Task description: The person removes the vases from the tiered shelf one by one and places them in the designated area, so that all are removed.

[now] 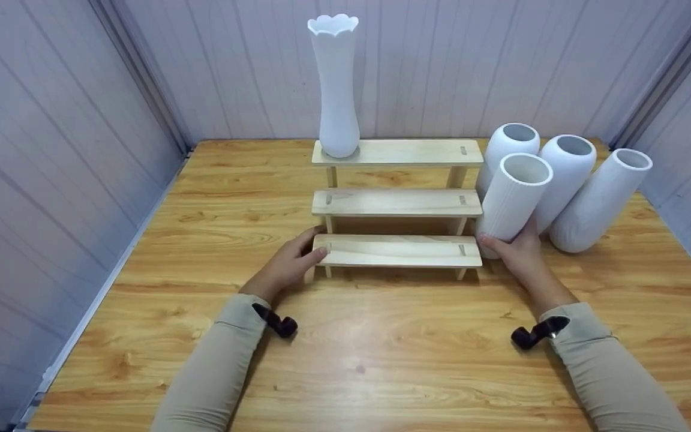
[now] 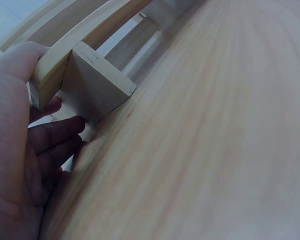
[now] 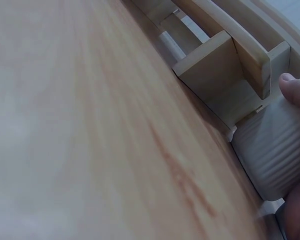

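Note:
A three-tier wooden display stand (image 1: 396, 250) faces me on the table. My left hand (image 1: 285, 262) grips the left end of its lowest board, thumb over the top; the left wrist view shows the fingers (image 2: 60, 132) under the board beside the leg. On the other side, my right hand (image 1: 525, 255) holds a ribbed white cylindrical vase (image 1: 510, 201) low down. Its thumb (image 3: 292, 90) lies along the vase's side, and the other fingers are mostly hidden behind it. The vase stands upright close against the stand's right end.
A tall white vase with a scalloped rim (image 1: 338, 90) stands on the left of the top tier. Behind and right of the held vase are a rounded white vase (image 1: 504, 150), another rounded one (image 1: 567, 165) and a slimmer textured one (image 1: 597, 204). Panelled walls (image 1: 417, 66) enclose the wooden table (image 1: 381, 360).

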A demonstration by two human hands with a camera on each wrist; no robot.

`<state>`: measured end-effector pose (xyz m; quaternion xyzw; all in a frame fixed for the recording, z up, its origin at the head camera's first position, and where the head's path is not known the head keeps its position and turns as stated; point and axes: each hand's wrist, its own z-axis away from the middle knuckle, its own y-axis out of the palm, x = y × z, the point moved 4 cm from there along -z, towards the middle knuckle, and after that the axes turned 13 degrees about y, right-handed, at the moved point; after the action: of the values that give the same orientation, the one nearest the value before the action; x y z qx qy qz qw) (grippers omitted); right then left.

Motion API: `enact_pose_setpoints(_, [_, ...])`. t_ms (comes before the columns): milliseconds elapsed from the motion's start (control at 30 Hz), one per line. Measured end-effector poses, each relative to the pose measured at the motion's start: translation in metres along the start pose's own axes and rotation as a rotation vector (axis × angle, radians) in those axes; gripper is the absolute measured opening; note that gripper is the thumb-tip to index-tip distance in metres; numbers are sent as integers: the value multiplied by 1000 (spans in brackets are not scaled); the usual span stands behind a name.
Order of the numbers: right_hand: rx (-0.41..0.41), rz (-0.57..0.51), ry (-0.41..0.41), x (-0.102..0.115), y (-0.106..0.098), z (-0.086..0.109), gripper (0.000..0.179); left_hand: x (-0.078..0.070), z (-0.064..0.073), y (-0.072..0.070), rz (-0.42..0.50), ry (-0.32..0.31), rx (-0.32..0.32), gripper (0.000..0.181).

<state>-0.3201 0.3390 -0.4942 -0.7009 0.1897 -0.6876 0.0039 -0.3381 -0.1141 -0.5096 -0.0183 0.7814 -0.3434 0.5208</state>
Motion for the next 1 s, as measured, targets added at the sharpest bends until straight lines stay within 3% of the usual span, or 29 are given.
enact_pose_setpoints(233, [37,42,12,0,2,0,102,0,-1,-1,-4,20,-4,69])
enact_pose_setpoints(567, [52,53,4,-4,2,-3,100,1,1,1,11,-16,15,72])
enact_pose_setpoints(700, [51,101,2,-4,1,-2,99,0,1,2,9,-18,10,73])
enact_pose_setpoints(1000, [-16,266,-93,2,-1,0,97,-1,0,0,11,1,2,73])
